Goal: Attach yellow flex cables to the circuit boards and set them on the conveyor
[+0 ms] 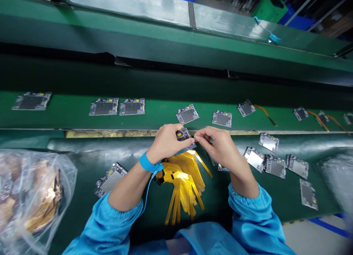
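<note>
My left hand (171, 141) is closed around a small circuit board (183, 134), thumb along its near edge. At that board's right edge, my right hand (217, 142) pinches with thumb and forefinger. A narrow dark strip (210, 157), which looks like a flat ribbon cable, hangs below the right fingers; its other end is hidden by them. Just under both hands lies a fanned pile of golden ribbon cables (183, 176). Left of my forearm rests another circuit board (111, 178). A blue strap (147, 162) with a cord circles my left wrist.
Along the green belt (160, 115) lie several boards, some at the right with orange ribbon cables (264, 113) attached. More loose boards (275, 166) are grouped right of my right hand. A clear plastic bag of ribbon cables (35, 196) stands at left; clear plastic (340, 177) is at right.
</note>
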Tool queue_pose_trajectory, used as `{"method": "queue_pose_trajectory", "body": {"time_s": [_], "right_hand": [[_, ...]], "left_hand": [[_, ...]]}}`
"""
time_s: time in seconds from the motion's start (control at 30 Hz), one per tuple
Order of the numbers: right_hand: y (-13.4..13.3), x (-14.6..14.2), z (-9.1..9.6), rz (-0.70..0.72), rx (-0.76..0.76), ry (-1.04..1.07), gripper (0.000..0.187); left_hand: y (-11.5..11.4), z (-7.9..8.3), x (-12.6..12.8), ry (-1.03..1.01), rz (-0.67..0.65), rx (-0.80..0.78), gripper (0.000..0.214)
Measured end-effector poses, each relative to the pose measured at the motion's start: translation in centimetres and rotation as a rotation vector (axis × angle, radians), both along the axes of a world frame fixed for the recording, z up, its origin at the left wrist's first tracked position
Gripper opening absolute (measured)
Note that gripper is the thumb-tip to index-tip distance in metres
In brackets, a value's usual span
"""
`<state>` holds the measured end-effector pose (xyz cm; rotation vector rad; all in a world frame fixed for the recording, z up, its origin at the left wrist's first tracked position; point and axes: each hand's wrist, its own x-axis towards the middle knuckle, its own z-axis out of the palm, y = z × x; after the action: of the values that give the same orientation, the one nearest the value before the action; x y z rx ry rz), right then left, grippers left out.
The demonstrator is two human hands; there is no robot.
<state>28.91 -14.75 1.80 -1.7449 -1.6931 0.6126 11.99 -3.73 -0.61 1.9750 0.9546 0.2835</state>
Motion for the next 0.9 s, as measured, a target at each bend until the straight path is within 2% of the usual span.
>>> {"method": "queue_pose_trajectory", "body": {"time_s": [0.07,0.17,0.23,0.5,0.6,0.67,0.73,0.8,0.9], "right_hand": [[0.0,0.0,-0.1,-0.031,-0.007,0.050,0.012],[0.1,0.2,-0.2,-0.044,-0.037,0.125,0.030],[0.1,0.5,-0.2,-0.031,-0.058,0.136,0.035],[0.4,0.4,-0.7,-0.027,-0.092,0.120,0.033],[0.5,-0.2,-1.4,-0.023,-0.092,0.179,0.033],[1.1,-0.1,-1.9,-0.029,-0.078,0.239,0.030],[2.4,0.9,-2.1,-0.054,-0.061,0.267,0.031],[4.2,3.2,-1.9,-0.099,-0.039,0.234,0.033],[6.5,8.5,-0.8,-0.295,0.066,0.022,0.036]], "left_hand": [[0.1,0.0,0.0,-0.031,0.000,-0.035,0.043],[0.3,-0.1,-0.1,-0.076,-0.024,-0.105,0.036],[0.4,-0.2,-0.2,-0.098,-0.032,-0.107,0.036],[0.6,-0.5,-0.2,-0.197,-0.011,-0.106,0.043],[0.7,-0.7,-0.3,-0.218,-0.025,-0.105,0.041],[0.8,-0.9,-0.3,-0.252,0.029,-0.105,0.034],[1.1,-1.2,-0.3,-0.300,0.148,-0.097,0.036],[1.5,-1.5,-0.5,-0.325,0.249,-0.070,0.047],[2.2,-1.9,-0.9,-0.313,0.278,-0.028,0.048]]}}
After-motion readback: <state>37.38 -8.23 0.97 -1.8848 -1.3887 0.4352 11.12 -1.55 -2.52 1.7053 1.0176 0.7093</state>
